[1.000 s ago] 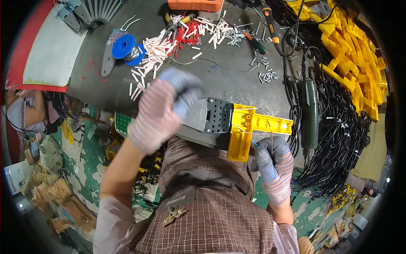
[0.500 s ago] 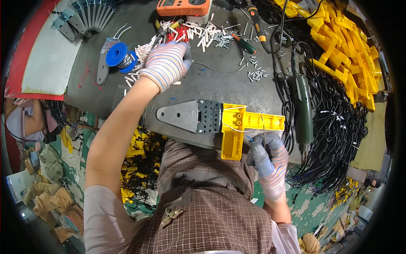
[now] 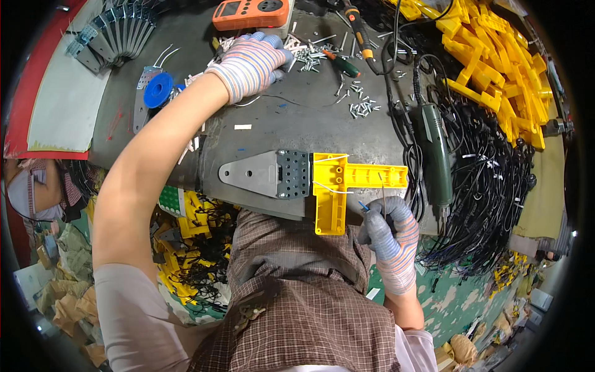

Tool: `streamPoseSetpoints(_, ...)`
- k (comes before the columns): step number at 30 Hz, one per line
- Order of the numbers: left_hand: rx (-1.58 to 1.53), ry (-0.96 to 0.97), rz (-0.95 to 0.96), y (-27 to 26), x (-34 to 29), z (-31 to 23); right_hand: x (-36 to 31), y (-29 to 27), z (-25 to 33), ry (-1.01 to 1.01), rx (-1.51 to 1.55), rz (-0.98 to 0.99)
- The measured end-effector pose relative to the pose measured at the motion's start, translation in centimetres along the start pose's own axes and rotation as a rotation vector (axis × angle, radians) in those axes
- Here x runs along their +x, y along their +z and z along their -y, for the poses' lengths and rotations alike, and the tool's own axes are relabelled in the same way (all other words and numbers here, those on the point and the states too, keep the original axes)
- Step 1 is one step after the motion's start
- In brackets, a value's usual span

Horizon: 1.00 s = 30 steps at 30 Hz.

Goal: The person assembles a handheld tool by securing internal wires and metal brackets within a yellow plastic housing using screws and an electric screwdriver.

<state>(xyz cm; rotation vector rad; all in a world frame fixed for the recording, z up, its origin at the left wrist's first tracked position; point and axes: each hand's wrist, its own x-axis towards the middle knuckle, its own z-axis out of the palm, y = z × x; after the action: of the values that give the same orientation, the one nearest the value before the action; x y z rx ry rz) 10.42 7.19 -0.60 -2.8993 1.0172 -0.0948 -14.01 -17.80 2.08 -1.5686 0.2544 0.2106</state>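
Note:
My left hand (image 3: pixel 253 67), in a striped glove, reaches over the far pile of small white strips (image 3: pixel 296 44). Its fingers curl downward and their tips are hidden, so I cannot tell what they hold. Close to my lap, my gloved right hand (image 3: pixel 392 239) is closed on thin wires (image 3: pixel 364 206), one blue-ended, another pointing up like a rod. Just left of it lies a yellow T-shaped plastic housing (image 3: pixel 331 204), its open side up and white wires across it. A tapered grey metal plate (image 3: pixel 251 174) with a perforated block (image 3: pixel 293 174) adjoins the housing.
An orange meter (image 3: pixel 251 13), a blue wire spool (image 3: pixel 158 90), a green-handled screwdriver (image 3: pixel 342 64) and loose screws (image 3: pixel 362 102) lie on the bench (image 3: pixel 291 127). At right are a green power tool (image 3: pixel 436 155), black cables (image 3: pixel 489 192) and yellow housings (image 3: pixel 496 68).
My left hand has moved up and slightly away over the white strips, covering the pliers seen before. The view has shifted a little; my right hand keeps its grip beside the housing.

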Motion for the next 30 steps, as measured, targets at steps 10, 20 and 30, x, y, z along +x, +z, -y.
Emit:
streamPoseSetpoints(10, -1.499, -0.392, -0.390, -2.7, -7.9, -10.0, 2.1, 0.7, 1.2, -0.091, 0.033, -0.048)
streamPoseSetpoints(20, -2.218, -0.581, -0.198, -2.8, -11.6, -16.3, 2.6, 1.2, 1.7, -0.177, -0.075, 0.044)
streamPoseSetpoints(30, -2.205, -0.505, -0.123, -2.9, -11.5, -17.2, 2.8, 1.8, 2.3, -0.155, -0.049, 0.074)
